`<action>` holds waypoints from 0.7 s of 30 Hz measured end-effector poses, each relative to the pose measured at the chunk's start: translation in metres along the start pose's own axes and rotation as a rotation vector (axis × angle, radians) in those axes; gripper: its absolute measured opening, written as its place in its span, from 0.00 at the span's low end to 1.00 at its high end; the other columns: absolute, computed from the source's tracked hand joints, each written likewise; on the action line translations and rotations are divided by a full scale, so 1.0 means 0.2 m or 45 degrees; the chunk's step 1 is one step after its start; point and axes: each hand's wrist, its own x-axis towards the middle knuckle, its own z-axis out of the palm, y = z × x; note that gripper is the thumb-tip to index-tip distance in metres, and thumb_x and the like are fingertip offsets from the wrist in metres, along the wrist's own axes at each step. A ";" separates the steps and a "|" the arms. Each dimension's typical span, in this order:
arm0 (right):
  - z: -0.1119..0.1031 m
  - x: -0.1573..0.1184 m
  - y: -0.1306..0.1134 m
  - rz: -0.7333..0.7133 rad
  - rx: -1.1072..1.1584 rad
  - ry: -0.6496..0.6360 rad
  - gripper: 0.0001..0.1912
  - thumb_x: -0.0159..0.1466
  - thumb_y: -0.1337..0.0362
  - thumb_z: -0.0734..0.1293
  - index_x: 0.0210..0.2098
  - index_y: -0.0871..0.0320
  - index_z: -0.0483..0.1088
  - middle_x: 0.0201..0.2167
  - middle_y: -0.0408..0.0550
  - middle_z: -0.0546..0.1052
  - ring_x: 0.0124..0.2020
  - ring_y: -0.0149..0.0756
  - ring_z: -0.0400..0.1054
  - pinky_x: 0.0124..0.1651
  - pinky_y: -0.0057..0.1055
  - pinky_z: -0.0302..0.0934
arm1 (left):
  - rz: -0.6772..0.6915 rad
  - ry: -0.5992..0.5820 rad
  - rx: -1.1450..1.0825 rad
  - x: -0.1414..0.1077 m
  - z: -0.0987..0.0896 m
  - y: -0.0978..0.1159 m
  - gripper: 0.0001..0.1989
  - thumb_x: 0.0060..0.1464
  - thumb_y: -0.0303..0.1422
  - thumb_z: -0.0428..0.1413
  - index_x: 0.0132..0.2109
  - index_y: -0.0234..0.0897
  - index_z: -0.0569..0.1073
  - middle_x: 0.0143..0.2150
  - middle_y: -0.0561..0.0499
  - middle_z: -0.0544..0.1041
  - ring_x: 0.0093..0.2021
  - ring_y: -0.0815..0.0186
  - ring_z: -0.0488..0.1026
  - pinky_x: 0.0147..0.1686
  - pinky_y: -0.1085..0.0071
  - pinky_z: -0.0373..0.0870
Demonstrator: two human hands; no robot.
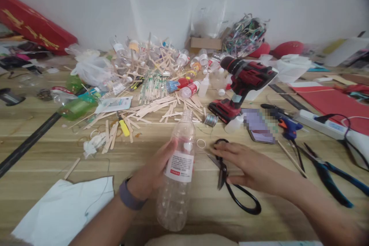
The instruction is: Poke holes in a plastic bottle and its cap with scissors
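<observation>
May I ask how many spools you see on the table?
2: one spool at the far left, another spool beside the drill; others may be hidden.

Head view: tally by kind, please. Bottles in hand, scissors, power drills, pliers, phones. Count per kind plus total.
Bottle in the left hand: 1
Scissors, at the right hand: 1 pair
Power drill: 1
Pliers: 1 pair
Phone: 1
Total: 5

A clear, uncapped plastic bottle [178,173], white-labelled, tilts just left of black-handled scissors [222,175].
</observation>
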 end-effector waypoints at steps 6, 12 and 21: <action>0.12 -0.12 0.08 0.021 -0.183 -0.114 0.45 0.49 0.72 0.74 0.66 0.62 0.63 0.55 0.64 0.70 0.56 0.60 0.66 0.56 0.56 0.65 | -0.008 0.046 -0.029 0.01 -0.03 0.00 0.31 0.46 0.61 0.60 0.44 0.38 0.77 0.34 0.46 0.82 0.30 0.61 0.78 0.30 0.68 0.72; 0.19 -0.16 0.10 -0.183 -0.345 0.076 0.36 0.52 0.75 0.65 0.61 0.65 0.67 0.50 0.63 0.74 0.50 0.54 0.71 0.48 0.47 0.71 | 0.060 0.072 -0.050 0.02 -0.06 -0.02 0.29 0.53 0.59 0.55 0.44 0.38 0.79 0.37 0.45 0.82 0.33 0.60 0.79 0.32 0.67 0.73; 0.24 -0.28 0.19 -0.010 -0.122 -0.004 0.32 0.61 0.78 0.56 0.63 0.58 0.64 0.53 0.58 0.75 0.45 0.42 0.77 0.42 0.35 0.74 | 0.108 0.068 -0.038 0.02 -0.07 -0.03 0.28 0.57 0.57 0.52 0.44 0.37 0.80 0.38 0.43 0.83 0.36 0.58 0.79 0.36 0.66 0.75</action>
